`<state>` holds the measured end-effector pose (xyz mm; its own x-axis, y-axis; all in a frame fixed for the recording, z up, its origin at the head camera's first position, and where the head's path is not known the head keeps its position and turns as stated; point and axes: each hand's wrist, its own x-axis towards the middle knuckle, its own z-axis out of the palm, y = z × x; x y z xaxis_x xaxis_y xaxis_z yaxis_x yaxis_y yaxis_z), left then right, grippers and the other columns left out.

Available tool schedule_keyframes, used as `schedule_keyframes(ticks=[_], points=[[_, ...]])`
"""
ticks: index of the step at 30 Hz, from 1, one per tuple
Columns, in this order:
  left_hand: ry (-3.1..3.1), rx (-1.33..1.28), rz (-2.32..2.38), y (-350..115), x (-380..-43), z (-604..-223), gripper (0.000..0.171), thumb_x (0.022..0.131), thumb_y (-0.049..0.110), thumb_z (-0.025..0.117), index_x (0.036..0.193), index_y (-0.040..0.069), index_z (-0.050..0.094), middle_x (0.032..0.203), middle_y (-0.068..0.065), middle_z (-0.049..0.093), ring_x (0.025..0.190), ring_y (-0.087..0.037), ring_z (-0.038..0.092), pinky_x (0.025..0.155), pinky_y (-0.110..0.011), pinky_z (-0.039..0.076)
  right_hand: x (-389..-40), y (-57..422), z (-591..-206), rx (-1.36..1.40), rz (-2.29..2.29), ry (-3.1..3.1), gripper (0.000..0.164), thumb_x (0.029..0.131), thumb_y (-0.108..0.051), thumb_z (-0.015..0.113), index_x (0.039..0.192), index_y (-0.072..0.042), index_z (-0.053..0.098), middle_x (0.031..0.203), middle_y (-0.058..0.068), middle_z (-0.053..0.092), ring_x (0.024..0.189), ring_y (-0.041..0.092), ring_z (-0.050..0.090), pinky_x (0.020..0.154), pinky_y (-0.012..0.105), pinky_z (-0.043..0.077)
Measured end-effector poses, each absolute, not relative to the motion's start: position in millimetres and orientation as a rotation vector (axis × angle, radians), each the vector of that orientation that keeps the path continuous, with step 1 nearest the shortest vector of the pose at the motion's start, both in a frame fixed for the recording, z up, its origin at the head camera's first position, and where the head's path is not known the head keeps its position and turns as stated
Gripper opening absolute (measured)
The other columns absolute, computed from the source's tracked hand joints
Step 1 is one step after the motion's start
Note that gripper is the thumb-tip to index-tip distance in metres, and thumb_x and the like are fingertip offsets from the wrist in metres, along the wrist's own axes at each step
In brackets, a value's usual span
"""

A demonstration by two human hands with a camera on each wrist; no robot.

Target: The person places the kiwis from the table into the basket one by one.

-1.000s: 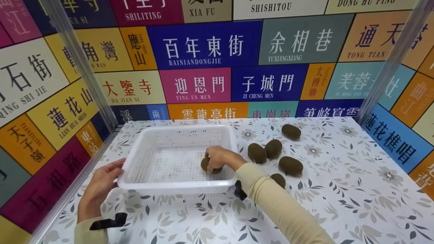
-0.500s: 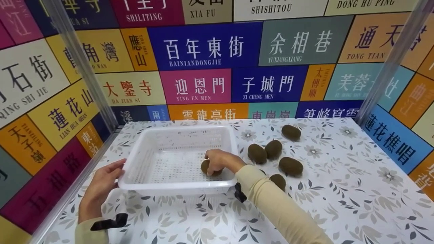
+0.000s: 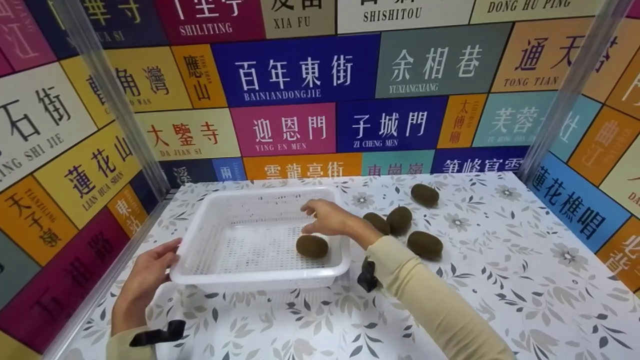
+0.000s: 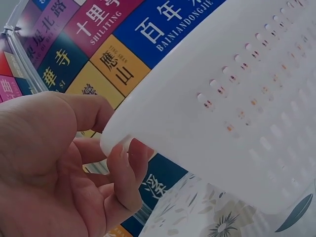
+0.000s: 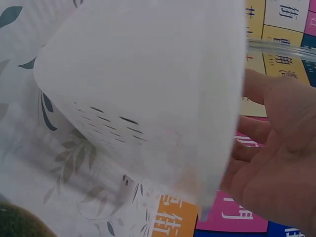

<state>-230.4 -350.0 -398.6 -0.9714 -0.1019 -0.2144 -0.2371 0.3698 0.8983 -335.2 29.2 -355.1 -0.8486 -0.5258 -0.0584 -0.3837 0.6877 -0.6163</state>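
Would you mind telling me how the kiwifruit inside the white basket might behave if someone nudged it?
The kiwifruit would probably roll fairly readily, given its rounded oval shape. The raised walls of the white basket would likely keep it contained. Its matte brown skin suggests it may not be slippery.

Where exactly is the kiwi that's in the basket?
In the head view, the kiwi lies inside the white basket, toward its near right corner, just below the right hand.

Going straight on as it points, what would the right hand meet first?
Probably the far-left wall of the white basket; depth is unclear, so the right hand might clear its rim.
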Motion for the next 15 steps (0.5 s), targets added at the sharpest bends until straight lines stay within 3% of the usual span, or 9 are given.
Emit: schedule_keyframes(ticks=[4, 8, 11, 15], points=[[2.542, -0.3, 1.594, -350, -228, -398, 0.055, 0.106, 0.018, 0.037, 0.159, 0.008, 0.024, 0.165, -0.018, 0.026, 0.136, -0.027, 0.043, 0.098, -0.031, 0.054, -336, 46, -349, -0.751, -1.072, 2.682, 0.054, 0.09, -0.016, 0.07, 0.14, -0.001, 0.053, 0.138, 0.021, 0.058, 0.13, 0.037, 0.054, 0.112, 0.045, 0.043], [2.612, -0.271, 1.572, -349, -223, -399, 0.054, 0.106, 0.02, 0.044, 0.157, 0.007, 0.031, 0.163, -0.02, 0.029, 0.11, -0.007, 0.058, 0.083, -0.022, 0.056, -336, 66, -344, -0.708, -1.241, 2.706, 0.053, 0.092, -0.016, 0.068, 0.141, -0.002, 0.052, 0.138, 0.02, 0.059, 0.13, 0.036, 0.055, 0.111, 0.046, 0.044], [2.645, -0.231, 1.586, -351, -219, -401, 0.054, 0.105, 0.02, 0.048, 0.155, 0.006, 0.034, 0.159, -0.023, 0.035, 0.092, 0.008, 0.059, 0.078, -0.018, 0.055, -336, 82, -341, -0.667, -1.344, 2.693, 0.053, 0.093, -0.015, 0.067, 0.142, -0.002, 0.051, 0.139, 0.02, 0.058, 0.13, 0.036, 0.054, 0.111, 0.046, 0.044], [2.648, -0.162, 1.636, -355, -216, -405, 0.055, 0.105, 0.022, 0.051, 0.154, 0.006, 0.035, 0.152, -0.024, 0.045, 0.096, 0.01, 0.06, 0.083, -0.013, 0.052, -333, 102, -341, -0.635, -1.425, 2.659, 0.054, 0.093, -0.016, 0.066, 0.143, -0.001, 0.049, 0.141, 0.022, 0.056, 0.132, 0.038, 0.053, 0.111, 0.048, 0.044]])
